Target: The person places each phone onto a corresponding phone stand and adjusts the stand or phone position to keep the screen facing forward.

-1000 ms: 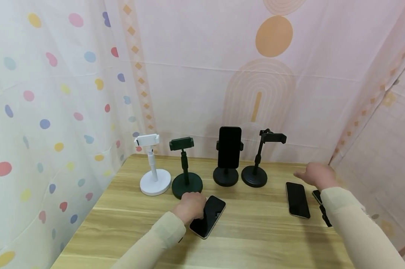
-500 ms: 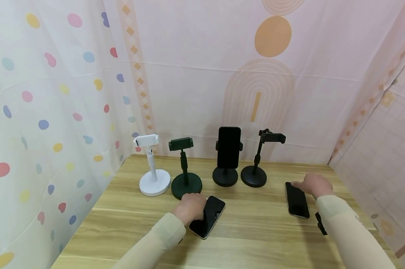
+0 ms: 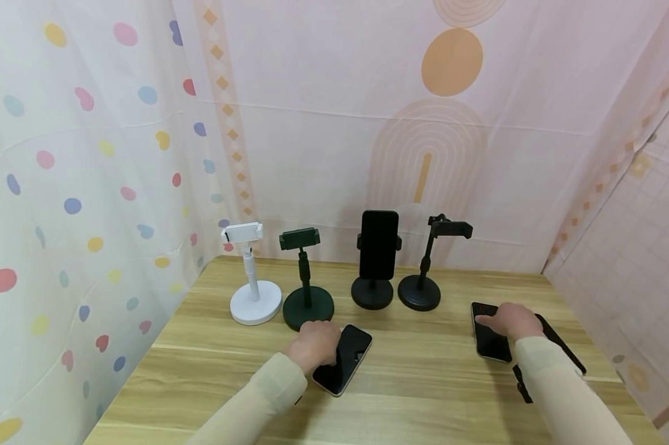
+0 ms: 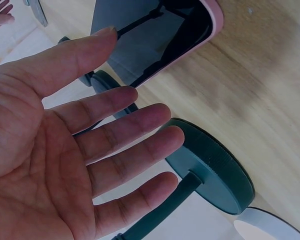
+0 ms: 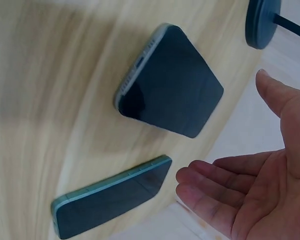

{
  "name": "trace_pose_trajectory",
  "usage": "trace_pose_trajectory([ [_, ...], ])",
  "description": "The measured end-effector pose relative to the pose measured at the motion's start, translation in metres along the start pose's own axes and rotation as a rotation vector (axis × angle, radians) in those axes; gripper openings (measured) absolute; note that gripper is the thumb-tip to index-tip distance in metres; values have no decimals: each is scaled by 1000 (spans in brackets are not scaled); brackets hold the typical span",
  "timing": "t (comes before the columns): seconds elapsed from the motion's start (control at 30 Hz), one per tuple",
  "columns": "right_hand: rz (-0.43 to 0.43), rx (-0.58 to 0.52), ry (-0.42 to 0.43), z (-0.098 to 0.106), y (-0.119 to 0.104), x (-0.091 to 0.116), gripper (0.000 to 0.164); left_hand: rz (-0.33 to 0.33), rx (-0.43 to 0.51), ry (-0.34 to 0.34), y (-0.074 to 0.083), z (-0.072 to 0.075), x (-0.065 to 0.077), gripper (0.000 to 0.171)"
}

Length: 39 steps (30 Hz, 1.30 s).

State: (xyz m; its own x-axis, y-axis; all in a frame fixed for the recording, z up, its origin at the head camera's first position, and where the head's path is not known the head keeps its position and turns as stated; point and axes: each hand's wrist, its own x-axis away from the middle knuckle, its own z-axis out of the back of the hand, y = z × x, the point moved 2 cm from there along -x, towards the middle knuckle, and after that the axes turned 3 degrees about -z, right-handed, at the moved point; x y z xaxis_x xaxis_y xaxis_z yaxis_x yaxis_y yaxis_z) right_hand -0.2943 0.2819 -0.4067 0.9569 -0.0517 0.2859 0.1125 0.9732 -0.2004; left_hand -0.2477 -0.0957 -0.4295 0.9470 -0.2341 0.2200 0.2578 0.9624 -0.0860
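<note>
My left hand (image 3: pixel 314 343) hovers at the left edge of a dark-screened smartphone (image 3: pixel 353 346) lying slantwise on the table. In the left wrist view its fingers (image 4: pixel 135 145) are spread and slightly bent, with the thumb overlapping the pink-edged phone (image 4: pixel 175 35). Over at the right, my right hand (image 3: pixel 513 321) is above a second smartphone (image 3: pixel 487 340), partly covering it in the head view. The right wrist view has that phone (image 5: pixel 170 85) lying face up, apart from the loosely bent fingers (image 5: pixel 210 200). A green-edged smartphone (image 5: pixel 115 200) lies beside it, largely behind my arm in the head view.
Along the back stand a white phone stand (image 3: pixel 256 303), a dark green phone stand (image 3: pixel 307 306), a black stand (image 3: pixel 372 293) holding an upright smartphone (image 3: pixel 378 244), and another black stand (image 3: pixel 419 292). Patterned curtains (image 3: pixel 312 136) hang behind the wooden table (image 3: pixel 423 395).
My right hand has shifted left and a little nearer, now over the second phone, and the phone to its right has come into sight. My left hand stays where it was.
</note>
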Motion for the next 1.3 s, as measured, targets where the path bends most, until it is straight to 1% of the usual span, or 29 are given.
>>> trace_pose_trajectory([
  [0.1, -19, -1, -9, -7, -2, -1, 68, -4, -6, 11, 0, -1, 1, 29],
  [0.27, -24, -17, -21, -17, -3, 0, 57, -12, -13, 20, 0, -3, 0, 28],
  [0.33, -26, -21, -25, -21, -3, 0, 55, -12, -9, 19, 0, -3, 0, 28],
  [0.47, -29, -16, -23, -31, 0, -3, 57, -6, 0, 11, 0, -3, 0, 28],
  [0.67, -38, -13, -13, -40, 2, -4, 66, 4, -2, 5, 1, -3, 2, 28],
  [0.83, -60, -4, -3, -44, -1, -2, 66, 4, 0, 11, 1, -4, 2, 25],
  [1.03, -59, -11, 19, -48, -3, 0, 60, 7, 1, 8, 0, -6, 0, 24],
  [1.13, -52, -19, 26, -51, -4, 0, 62, 6, 3, -1, 0, -6, 0, 25],
  [1.3, -75, -26, 39, -54, -5, -3, 64, -1, 0, -7, -1, -7, 0, 24],
])
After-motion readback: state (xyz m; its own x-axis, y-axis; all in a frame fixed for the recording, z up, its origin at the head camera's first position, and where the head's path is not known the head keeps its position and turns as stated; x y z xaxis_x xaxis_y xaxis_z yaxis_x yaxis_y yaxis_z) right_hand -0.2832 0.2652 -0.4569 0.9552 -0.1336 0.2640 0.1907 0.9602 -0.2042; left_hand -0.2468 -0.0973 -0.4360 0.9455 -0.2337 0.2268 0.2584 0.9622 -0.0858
